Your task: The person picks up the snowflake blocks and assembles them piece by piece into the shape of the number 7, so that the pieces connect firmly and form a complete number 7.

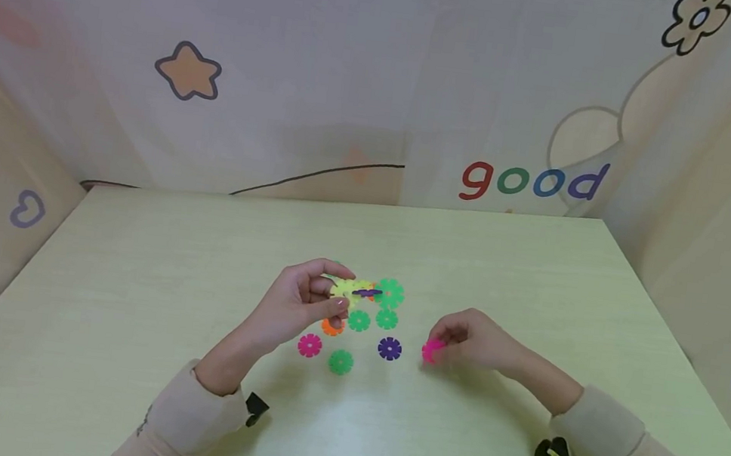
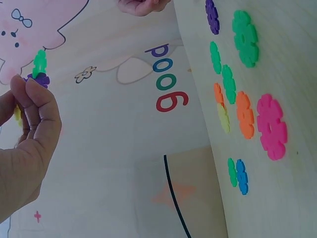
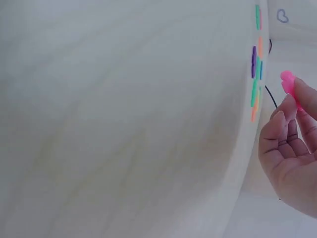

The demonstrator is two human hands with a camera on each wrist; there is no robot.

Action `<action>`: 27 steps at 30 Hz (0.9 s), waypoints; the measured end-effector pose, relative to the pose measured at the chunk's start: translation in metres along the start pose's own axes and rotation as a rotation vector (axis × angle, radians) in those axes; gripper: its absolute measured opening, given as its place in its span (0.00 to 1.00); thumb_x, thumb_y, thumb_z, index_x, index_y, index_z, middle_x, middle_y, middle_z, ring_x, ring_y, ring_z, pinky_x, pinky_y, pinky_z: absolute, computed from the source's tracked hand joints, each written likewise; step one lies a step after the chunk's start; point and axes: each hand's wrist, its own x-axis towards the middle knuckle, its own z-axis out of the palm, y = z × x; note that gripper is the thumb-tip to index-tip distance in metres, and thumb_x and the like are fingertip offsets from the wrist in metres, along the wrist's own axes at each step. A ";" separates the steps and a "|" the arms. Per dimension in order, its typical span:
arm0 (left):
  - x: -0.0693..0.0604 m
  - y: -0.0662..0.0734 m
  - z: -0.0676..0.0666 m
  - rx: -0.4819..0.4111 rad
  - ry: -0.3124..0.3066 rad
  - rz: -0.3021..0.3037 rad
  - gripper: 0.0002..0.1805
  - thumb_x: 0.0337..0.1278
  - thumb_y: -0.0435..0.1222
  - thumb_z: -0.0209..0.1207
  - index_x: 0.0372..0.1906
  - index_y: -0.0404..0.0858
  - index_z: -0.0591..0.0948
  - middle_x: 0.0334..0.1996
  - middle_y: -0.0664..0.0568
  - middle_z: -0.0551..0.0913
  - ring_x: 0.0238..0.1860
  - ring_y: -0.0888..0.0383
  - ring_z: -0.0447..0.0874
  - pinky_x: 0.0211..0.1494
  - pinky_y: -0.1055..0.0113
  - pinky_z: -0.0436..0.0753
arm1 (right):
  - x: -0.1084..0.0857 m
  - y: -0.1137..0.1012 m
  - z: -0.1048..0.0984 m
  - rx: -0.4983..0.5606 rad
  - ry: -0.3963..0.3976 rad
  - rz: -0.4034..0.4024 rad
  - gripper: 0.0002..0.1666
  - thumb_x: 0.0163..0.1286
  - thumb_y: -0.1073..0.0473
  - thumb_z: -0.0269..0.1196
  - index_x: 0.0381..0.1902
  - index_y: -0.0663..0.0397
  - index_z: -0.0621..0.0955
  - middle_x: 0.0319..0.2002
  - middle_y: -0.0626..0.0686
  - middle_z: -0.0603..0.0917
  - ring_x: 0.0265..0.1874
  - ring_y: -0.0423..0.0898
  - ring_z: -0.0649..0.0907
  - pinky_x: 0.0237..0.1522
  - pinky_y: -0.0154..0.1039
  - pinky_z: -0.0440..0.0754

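My left hand (image 1: 293, 303) pinches a small chain of notched plastic snowflake discs above the table. A yellow disc (image 1: 341, 290) sits at the fingers, a purple disc (image 1: 367, 293) is seen edge-on, and a green disc (image 1: 392, 293) forms the right end. In the left wrist view the purple disc (image 2: 42, 80) and green disc (image 2: 39, 62) stick out past the fingertips; most of the yellow is hidden. Apart from it, to the right, my right hand (image 1: 478, 341) holds a pink disc (image 1: 432, 351) between thumb and fingers, also visible in the right wrist view.
Loose discs lie on the pale table (image 1: 151, 354) below the left hand: pink (image 1: 310, 345), orange (image 1: 332, 327), purple (image 1: 389, 349) and several green ones (image 1: 340, 363). A blue disc (image 2: 241, 176) lies farther off. A printed curtain (image 1: 331, 64) stands behind the table.
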 end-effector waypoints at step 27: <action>0.001 0.001 0.003 0.009 -0.009 -0.031 0.16 0.54 0.22 0.55 0.50 0.28 0.72 0.23 0.49 0.80 0.23 0.55 0.80 0.37 0.64 0.82 | 0.000 -0.044 -0.011 0.249 0.317 -0.100 0.11 0.58 0.67 0.64 0.38 0.69 0.79 0.33 0.57 0.83 0.32 0.49 0.83 0.39 0.37 0.81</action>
